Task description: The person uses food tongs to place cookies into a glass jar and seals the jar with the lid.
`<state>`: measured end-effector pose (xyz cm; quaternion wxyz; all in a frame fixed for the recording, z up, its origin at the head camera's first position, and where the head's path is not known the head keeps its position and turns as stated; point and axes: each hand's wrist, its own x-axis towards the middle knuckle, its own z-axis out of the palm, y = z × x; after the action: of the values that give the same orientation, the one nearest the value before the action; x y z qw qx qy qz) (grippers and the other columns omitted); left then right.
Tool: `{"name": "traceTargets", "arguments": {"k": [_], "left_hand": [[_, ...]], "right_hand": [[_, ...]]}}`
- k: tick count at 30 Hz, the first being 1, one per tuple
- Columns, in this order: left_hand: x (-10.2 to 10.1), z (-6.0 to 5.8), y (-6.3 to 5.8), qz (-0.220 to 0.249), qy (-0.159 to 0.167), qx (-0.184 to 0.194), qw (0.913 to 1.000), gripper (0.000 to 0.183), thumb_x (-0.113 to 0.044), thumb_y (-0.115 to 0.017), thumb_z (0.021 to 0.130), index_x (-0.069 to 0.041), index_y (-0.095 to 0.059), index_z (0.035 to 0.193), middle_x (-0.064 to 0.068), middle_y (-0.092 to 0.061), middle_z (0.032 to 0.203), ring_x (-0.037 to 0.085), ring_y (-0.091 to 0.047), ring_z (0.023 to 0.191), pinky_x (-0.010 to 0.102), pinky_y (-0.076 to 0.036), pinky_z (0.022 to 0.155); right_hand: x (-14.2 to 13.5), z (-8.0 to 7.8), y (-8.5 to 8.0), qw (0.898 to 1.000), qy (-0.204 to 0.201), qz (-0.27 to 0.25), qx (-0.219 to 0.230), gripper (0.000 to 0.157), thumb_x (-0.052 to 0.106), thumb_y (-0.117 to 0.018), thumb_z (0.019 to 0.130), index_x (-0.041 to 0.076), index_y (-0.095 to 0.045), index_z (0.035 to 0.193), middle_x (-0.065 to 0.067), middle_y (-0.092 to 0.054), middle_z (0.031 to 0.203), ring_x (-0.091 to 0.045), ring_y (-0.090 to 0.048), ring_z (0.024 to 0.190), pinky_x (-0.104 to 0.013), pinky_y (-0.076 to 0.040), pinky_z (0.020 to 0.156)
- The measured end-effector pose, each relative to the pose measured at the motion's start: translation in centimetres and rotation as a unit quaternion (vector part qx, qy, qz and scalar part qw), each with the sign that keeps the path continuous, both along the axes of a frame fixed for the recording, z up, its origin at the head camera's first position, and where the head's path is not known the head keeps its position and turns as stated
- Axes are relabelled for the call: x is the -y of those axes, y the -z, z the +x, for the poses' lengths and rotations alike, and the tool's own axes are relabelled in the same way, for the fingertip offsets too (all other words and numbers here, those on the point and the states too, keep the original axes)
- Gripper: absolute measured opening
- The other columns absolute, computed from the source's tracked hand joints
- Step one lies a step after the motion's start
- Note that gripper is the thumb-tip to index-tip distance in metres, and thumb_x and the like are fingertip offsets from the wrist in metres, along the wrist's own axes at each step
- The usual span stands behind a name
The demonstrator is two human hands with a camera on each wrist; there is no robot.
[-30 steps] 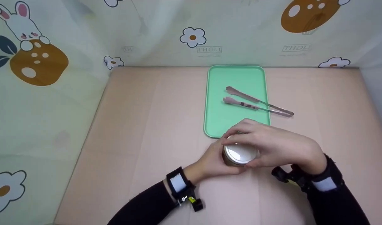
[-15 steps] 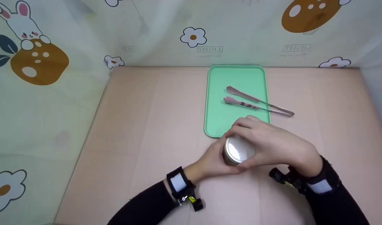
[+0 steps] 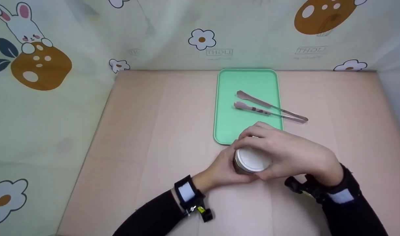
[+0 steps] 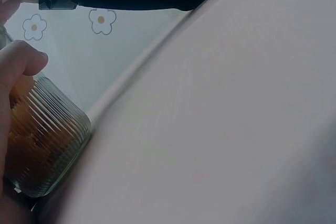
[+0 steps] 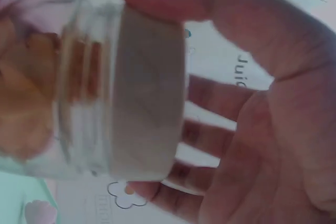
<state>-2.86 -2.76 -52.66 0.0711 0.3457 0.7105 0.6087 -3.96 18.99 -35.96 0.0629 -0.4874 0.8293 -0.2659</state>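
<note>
In the head view my left hand (image 3: 222, 167) wraps round a jar. The jar (image 4: 47, 135) is ribbed clear glass with orange-brown pieces inside, and in the left wrist view its base is down by the table. My right hand (image 3: 281, 150) grips the jar's white lid (image 3: 253, 159) from above, thumb on the near side and fingers on the far side. Seen from the right wrist, the lid (image 5: 149, 95) sits at the jar's mouth, and the clear threaded neck (image 5: 86, 93) shows below its rim. The palm stands apart from the lid's top.
Behind the hands lies a green tray (image 3: 226, 121). A pair of tongs (image 3: 268, 108) rests across it, its joined end reaching past the tray's right edge. A pale printed curtain (image 3: 160, 36) borders the table (image 3: 131, 131) at the back and left.
My right hand turned slightly left on the lid, then back right. The bright glare on the lid's top is gone. The left hand, tray and tongs stay put.
</note>
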Motion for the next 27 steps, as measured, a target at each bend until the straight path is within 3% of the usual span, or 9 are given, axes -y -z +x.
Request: {"name": "traceTargets", "arguments": {"k": [4,12,19,27], "left_hand": [[0.0,0.0,0.0,0.008,-0.002,-0.004,1.0,0.105,-0.018,-0.098,0.079,-0.026,-0.039,0.165,-0.007,-0.055,0.159,0.018,-0.055,0.144,0.039,-0.042,0.125],[0.0,0.1,-0.1,0.007,0.001,0.016,0.9998,0.102,-0.02,-0.098,0.079,-0.024,-0.041,0.163,-0.008,-0.055,0.157,0.016,-0.055,0.143,0.037,-0.042,0.125],[0.0,0.2,-0.1,-0.009,-0.006,0.015,0.9998,0.099,-0.022,-0.097,0.079,-0.018,-0.043,0.162,-0.003,-0.058,0.154,0.014,-0.056,0.14,0.036,-0.044,0.124],[0.1,0.3,-0.1,-0.032,-0.02,0.004,0.9993,0.104,-0.026,-0.099,0.078,-0.015,-0.039,0.163,0.002,-0.057,0.155,0.014,-0.056,0.14,0.035,-0.046,0.122]], "right_hand": [[-0.6,0.2,-0.5,1.0,-0.015,-0.021,-0.009,0.073,0.022,-0.098,0.076,0.027,-0.069,0.143,0.01,-0.063,0.139,-0.017,-0.054,0.132,-0.038,-0.054,0.103],[-0.3,0.0,-0.2,0.999,0.0,0.025,0.025,0.071,0.024,-0.099,0.078,0.023,-0.07,0.144,0.009,-0.064,0.141,-0.018,-0.054,0.134,-0.041,-0.055,0.105],[-0.1,-0.1,0.2,0.999,0.009,0.029,0.027,0.068,0.026,-0.099,0.079,0.023,-0.071,0.142,0.008,-0.065,0.138,-0.019,-0.056,0.132,-0.042,-0.055,0.104],[0.4,0.5,0.1,0.996,0.074,0.046,0.008,0.076,0.05,-0.101,0.074,0.017,-0.071,0.135,0.005,-0.064,0.127,-0.019,-0.058,0.121,-0.041,-0.059,0.098]]}}
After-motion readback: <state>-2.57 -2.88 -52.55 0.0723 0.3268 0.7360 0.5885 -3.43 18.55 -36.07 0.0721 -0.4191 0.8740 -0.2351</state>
